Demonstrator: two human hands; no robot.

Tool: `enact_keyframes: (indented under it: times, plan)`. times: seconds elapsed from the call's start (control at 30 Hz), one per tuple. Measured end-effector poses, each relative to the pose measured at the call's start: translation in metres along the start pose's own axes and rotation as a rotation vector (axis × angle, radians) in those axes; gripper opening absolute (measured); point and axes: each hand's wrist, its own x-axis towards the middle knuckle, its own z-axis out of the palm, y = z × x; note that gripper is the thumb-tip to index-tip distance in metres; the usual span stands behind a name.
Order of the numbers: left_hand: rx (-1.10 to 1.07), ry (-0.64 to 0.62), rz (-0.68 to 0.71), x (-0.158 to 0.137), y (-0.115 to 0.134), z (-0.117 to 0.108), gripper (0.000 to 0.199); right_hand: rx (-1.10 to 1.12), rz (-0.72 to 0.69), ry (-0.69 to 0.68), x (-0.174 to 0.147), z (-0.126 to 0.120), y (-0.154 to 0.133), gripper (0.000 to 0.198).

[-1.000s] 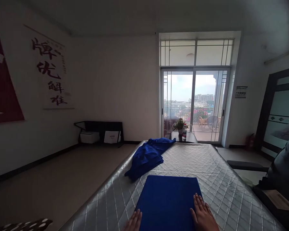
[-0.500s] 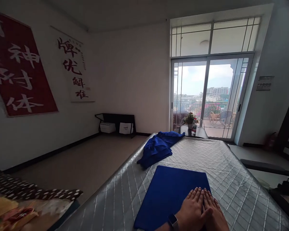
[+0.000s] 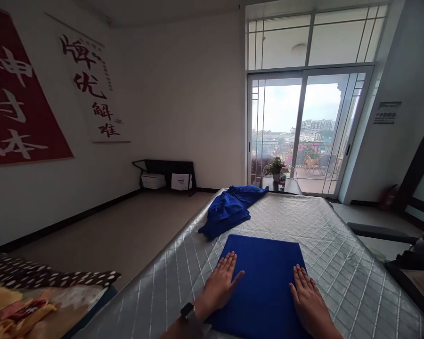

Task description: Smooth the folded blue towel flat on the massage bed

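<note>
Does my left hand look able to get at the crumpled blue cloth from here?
Probably yes, stretching forward: your left hand lies on the flat blue cloth, with only silver quilted cover between that and the crumpled blue cloth.

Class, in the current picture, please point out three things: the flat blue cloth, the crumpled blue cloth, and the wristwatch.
Flat blue cloth (image 3: 265, 286): head view, middle of its upper surface.
Crumpled blue cloth (image 3: 229, 209): head view, middle of its rumpled folds.
Wristwatch (image 3: 187, 309): head view, its dark face.
</note>
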Motion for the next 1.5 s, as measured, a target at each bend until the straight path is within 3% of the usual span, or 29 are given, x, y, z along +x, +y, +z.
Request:
enact_keyframes:
  times: [0.13, 0.23, 0.47, 0.67, 0.83, 1.1, 1.2, 1.3, 1.4, 1.5]
  plan:
    - [-0.051, -0.003, -0.129, -0.003, -0.042, -0.004, 0.083, -0.011, -0.002, -0.013, 0.0, -0.002, -0.002, 0.068]
    - [-0.104, 0.0, -0.158, -0.003, -0.054, -0.011, 0.084, -0.01, -0.016, -0.033, -0.001, -0.007, 0.0, 0.068]
    - [-0.105, 0.067, -0.118, -0.005, -0.04, -0.028, 0.082, -0.015, -0.01, -0.059, 0.005, -0.032, 0.002, 0.068]
    - [-0.114, 0.101, -0.083, -0.004, -0.033, -0.031, 0.071, -0.033, -0.031, -0.044, 0.054, -0.047, -0.008, 0.065]
    - [-0.113, 0.095, -0.101, -0.001, -0.032, -0.029, 0.068, -0.043, 0.021, -0.034, 0.088, -0.038, -0.011, 0.063]
    - [-0.076, 0.054, -0.119, 0.003, -0.036, -0.015, 0.076, -0.008, 0.072, -0.005, 0.093, -0.018, -0.002, 0.064]
    - [-0.044, 0.111, -0.076, 0.004, -0.025, -0.006, 0.07, 0.031, 0.083, -0.001, 0.094, -0.018, 0.0, 0.066]
    - [-0.027, 0.123, 0.072, 0.005, 0.0, 0.006, 0.064, 0.053, 0.085, 0.0, 0.095, -0.018, 0.001, 0.066]
    - [-0.009, 0.075, 0.279, 0.014, 0.038, 0.015, 0.063, 0.057, 0.082, 0.002, 0.095, -0.017, 0.001, 0.065]
    - [-0.011, 0.05, 0.426, 0.041, 0.084, 0.017, 0.065, 0.035, 0.086, 0.004, 0.094, -0.017, 0.001, 0.065]
